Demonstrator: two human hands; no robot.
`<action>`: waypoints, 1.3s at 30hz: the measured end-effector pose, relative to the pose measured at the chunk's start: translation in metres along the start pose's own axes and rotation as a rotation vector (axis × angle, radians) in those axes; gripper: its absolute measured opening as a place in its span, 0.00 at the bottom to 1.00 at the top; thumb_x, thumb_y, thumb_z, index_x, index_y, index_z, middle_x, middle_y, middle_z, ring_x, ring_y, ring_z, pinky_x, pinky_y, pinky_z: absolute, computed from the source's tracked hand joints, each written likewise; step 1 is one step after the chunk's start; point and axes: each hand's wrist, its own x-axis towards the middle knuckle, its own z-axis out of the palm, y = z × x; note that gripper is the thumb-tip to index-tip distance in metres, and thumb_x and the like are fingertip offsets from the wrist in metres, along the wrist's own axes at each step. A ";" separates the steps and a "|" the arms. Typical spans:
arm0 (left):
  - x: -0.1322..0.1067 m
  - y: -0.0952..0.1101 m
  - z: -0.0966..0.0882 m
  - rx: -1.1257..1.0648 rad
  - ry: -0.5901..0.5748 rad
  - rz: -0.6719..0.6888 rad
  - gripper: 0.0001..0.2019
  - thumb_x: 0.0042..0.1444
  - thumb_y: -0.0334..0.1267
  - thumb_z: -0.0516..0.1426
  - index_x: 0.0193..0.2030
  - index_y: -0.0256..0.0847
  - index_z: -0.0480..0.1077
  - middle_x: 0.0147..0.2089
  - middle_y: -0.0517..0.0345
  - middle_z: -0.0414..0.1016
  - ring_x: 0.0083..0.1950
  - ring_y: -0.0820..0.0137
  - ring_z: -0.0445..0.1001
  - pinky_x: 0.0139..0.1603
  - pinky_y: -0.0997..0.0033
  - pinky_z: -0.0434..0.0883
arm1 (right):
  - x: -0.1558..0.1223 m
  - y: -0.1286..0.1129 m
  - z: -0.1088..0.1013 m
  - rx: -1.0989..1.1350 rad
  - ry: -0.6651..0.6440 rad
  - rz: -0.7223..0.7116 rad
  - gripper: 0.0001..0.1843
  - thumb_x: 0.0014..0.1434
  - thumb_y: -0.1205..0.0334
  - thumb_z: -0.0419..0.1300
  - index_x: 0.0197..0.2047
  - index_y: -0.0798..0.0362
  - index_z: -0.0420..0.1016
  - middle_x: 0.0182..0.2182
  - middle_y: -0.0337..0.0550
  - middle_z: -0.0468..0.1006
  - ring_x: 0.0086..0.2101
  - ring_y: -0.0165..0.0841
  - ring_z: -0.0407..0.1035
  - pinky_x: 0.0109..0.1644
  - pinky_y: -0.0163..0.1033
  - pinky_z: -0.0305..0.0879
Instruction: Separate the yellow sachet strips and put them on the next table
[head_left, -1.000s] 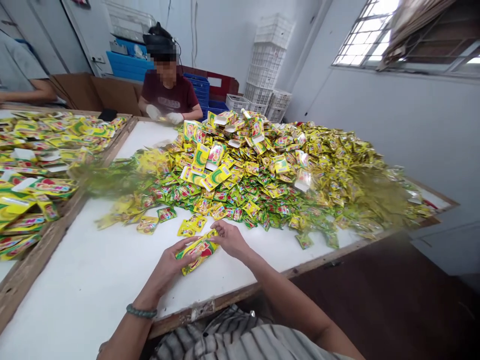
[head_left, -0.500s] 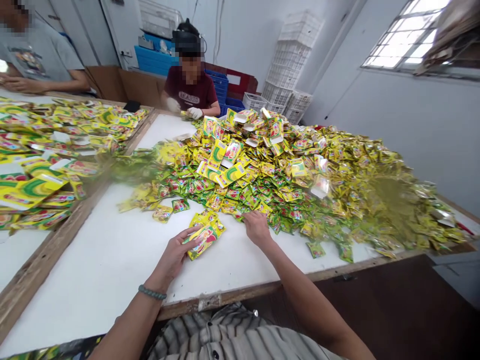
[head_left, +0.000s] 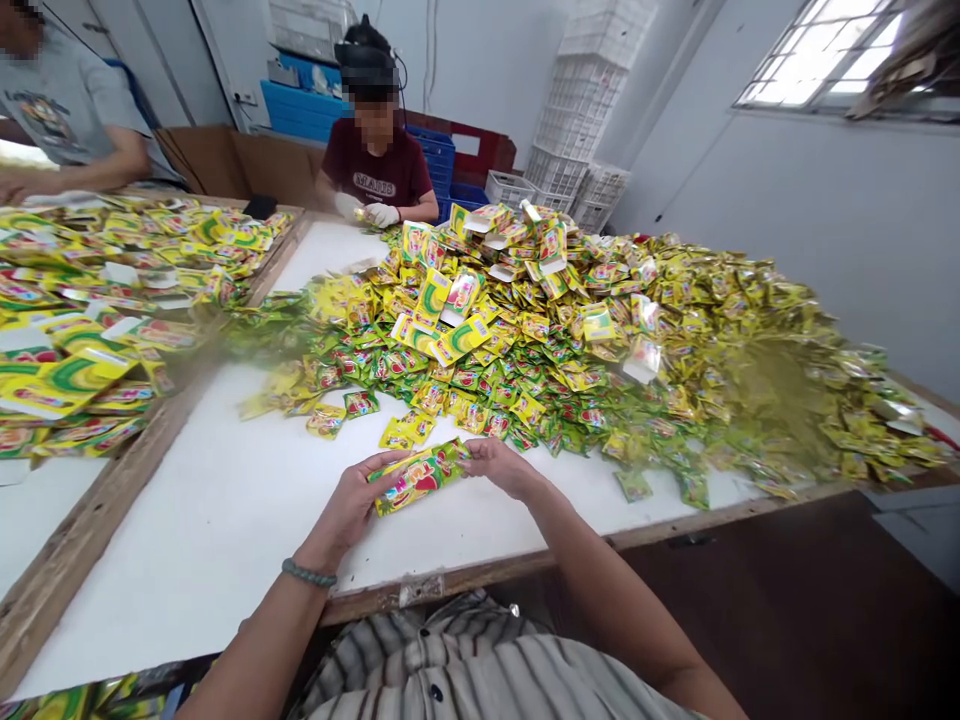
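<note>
My left hand (head_left: pixel 358 500) grips a small yellow and green printed carton (head_left: pixel 416 482), thumb on top, held low over the white table. At the carton's right end is my right hand (head_left: pixel 501 466), its thumb and fingers pinched on what looks like a small green packet, mostly hidden by the fingers. Just beyond the carton lie a few loose yellow packets (head_left: pixel 406 430). Behind them rises a big heap of small green and yellow packets (head_left: pixel 480 385), with several similar cartons (head_left: pixel 463 340) lying on top.
A wooden divider (head_left: pixel 112 510) separates the white tabletop (head_left: pixel 225 540) from a pile of cartons (head_left: pixel 67 375) at left. Across the table sits a person in a dark red shirt (head_left: pixel 379 170); another in grey (head_left: pixel 71 110) is at far left. White crates (head_left: pixel 574 120) stand stacked behind.
My right hand has come back from the heap's edge to the carton's right end. The carton in my left hand has turned to lie more level.
</note>
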 end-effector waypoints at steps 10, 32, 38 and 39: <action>0.001 -0.002 0.002 -0.054 0.014 0.004 0.23 0.38 0.38 0.71 0.44 0.36 0.75 0.41 0.52 0.82 0.37 0.67 0.80 0.39 0.73 0.76 | 0.003 0.005 0.026 -0.232 0.215 -0.014 0.19 0.47 0.50 0.63 0.19 0.52 0.62 0.17 0.32 0.56 0.22 0.25 0.49 0.25 0.33 0.43; 0.000 0.001 0.003 -0.151 0.178 0.107 0.22 0.31 0.33 0.72 0.37 0.34 0.74 0.34 0.54 0.82 0.31 0.69 0.79 0.35 0.73 0.76 | -0.002 -0.018 0.081 -0.330 0.311 -0.123 0.14 0.57 0.60 0.55 0.47 0.48 0.62 0.28 0.34 0.78 0.22 0.29 0.63 0.27 0.33 0.55; -0.008 0.009 -0.004 -0.090 0.127 0.101 0.25 0.35 0.35 0.71 0.43 0.37 0.72 0.37 0.56 0.81 0.32 0.70 0.79 0.34 0.75 0.74 | 0.009 -0.017 0.085 -0.189 0.261 -0.102 0.23 0.52 0.62 0.60 0.51 0.48 0.58 0.16 0.24 0.62 0.18 0.26 0.54 0.24 0.30 0.48; -0.010 0.009 -0.006 -0.058 0.095 0.074 0.26 0.35 0.35 0.71 0.45 0.38 0.72 0.38 0.56 0.81 0.33 0.69 0.79 0.35 0.74 0.74 | 0.010 -0.016 0.085 -0.141 0.252 -0.092 0.26 0.51 0.63 0.61 0.53 0.48 0.58 0.16 0.23 0.61 0.18 0.25 0.53 0.24 0.30 0.48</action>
